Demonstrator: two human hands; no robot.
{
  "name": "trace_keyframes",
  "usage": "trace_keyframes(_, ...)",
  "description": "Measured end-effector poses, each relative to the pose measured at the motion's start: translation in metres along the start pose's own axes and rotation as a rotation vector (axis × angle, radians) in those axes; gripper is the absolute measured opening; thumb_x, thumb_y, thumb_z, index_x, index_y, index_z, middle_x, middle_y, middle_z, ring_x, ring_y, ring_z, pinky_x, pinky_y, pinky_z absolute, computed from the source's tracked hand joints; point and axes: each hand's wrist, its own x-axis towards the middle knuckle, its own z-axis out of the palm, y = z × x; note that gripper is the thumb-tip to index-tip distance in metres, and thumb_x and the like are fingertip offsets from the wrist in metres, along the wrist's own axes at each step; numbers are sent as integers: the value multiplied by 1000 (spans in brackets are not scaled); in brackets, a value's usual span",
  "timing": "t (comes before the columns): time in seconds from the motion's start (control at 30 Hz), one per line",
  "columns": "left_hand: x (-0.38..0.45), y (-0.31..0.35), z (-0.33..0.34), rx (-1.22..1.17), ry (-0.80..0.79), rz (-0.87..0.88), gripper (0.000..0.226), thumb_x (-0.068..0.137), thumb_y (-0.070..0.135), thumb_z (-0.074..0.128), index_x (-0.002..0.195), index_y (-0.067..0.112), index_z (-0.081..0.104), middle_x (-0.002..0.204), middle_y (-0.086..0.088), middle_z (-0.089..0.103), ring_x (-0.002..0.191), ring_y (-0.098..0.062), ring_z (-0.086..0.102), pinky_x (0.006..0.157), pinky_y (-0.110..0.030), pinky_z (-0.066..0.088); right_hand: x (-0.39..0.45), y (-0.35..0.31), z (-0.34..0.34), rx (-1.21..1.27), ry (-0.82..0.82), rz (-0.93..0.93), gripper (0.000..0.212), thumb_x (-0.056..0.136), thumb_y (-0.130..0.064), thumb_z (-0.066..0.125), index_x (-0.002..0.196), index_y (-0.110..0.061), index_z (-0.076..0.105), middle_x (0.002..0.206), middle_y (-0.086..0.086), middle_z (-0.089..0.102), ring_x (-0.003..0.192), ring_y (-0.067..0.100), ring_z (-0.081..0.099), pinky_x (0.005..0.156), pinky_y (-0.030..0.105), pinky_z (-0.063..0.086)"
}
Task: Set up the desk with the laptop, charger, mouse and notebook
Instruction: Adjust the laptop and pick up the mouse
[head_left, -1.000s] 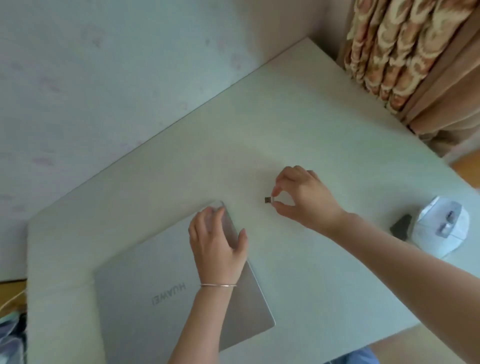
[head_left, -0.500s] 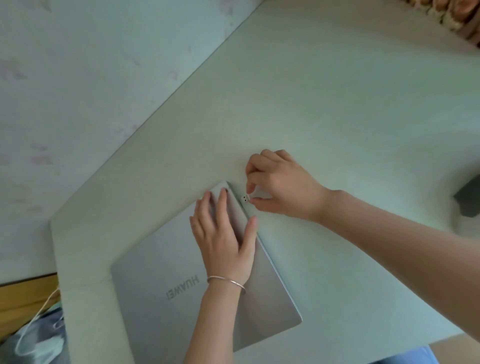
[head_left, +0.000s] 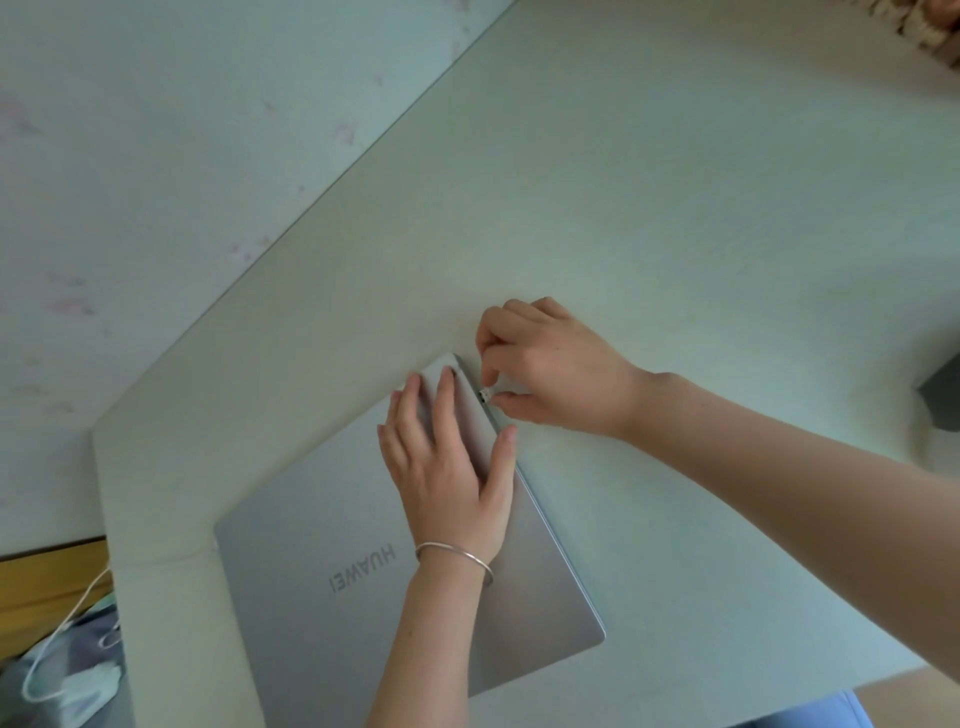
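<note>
Two hands (head_left: 447, 467) (head_left: 550, 374) at laptop (head_left: 322, 582) corner edge

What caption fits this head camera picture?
Left hand steadies closed silver laptop while right hand pinches tiny plug at its edge.

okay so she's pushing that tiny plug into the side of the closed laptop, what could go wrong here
1. The small plug, pinched by the right hand, meets the laptop edge where the port itself is not visible; it could go in crooked or miss.
2. The left hand rests flat on the lid; if it lifts, the push might slide the laptop across the desk.
</note>
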Motion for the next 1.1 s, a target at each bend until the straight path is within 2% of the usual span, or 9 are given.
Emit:
trace_keyframes(0.2, 0, 1, 0, 5, -3, -5, 70, 83, 56, 43, 142, 18, 35, 149, -13, 28, 136, -32, 25, 110, -56, 22, 1, 0, 0, 68, -11, 12, 10, 73, -19, 57, 74, -15, 66, 67, -2, 65, 66, 26, 60, 82, 43, 44)
trace_keyframes(0.37, 0, -1, 2, 14, -11, -2, 71, 83, 57, 44, 142, 19, 34, 150, -12, 27, 138, -31, 23, 111, -55, 19, 2, -3, 8, 131, -26, 32, 11, 77, -8, 54, 82, -10, 63, 71, 0, 66, 72, 25, 57, 85, 38, 36)
trace_keyframes(0.57, -1, -1, 3, 44, -18, 3, 75, 82, 62, 40, 143, 18, 31, 151, -13, 26, 139, -32, 21, 113, -54, 16, 4, -5, 6, 185, -40, 5, 30, 77, 4, 54, 106, -3, 49, 74, 3, 60, 73, 26, 53, 82, 28, 34)
trace_keyframes(0.67, -1, -1, 4, 51, -31, 5, 77, 81, 63, 40, 145, 21, 28, 152, -11, 23, 141, -32, 17, 114, -54, 13, 5, -7, 7, 183, -48, 4, 35, 75, 7, 53, 107, -4, 48, 75, 7, 61, 73, 28, 53, 79, 29, 38)
trace_keyframes(0.77, -2, 0, 4, 34, -43, 10, 79, 79, 59, 45, 146, 25, 23, 153, -8, 20, 142, -30, 14, 115, -53, 9, 6, -11, 9, 167, -49, -9, 41, 70, 11, 53, 107, -4, 49, 73, 5, 58, 72, 29, 52, 77, 38, 44)
trace_keyframes(0.97, -1, 0, 4, 41, -44, 8, 81, 77, 61, 46, 146, 24, 24, 152, -8, 22, 142, -30, 15, 115, -52, 9, 6, -9, 12, 153, -27, 7, 42, 69, 12, 53, 108, -5, 49, 74, 6, 60, 73, 29, 53, 79, 36, 43)
trace_keyframes(1.1, -1, -2, 3, 68, -53, 10, 80, 79, 64, 44, 145, 21, 27, 152, -10, 24, 141, -31, 17, 115, -53, 11, 4, -9, 12, 75, -13, 16, 41, 75, 3, 57, 112, -8, 46, 77, 0, 66, 78, 27, 57, 83, 30, 38)
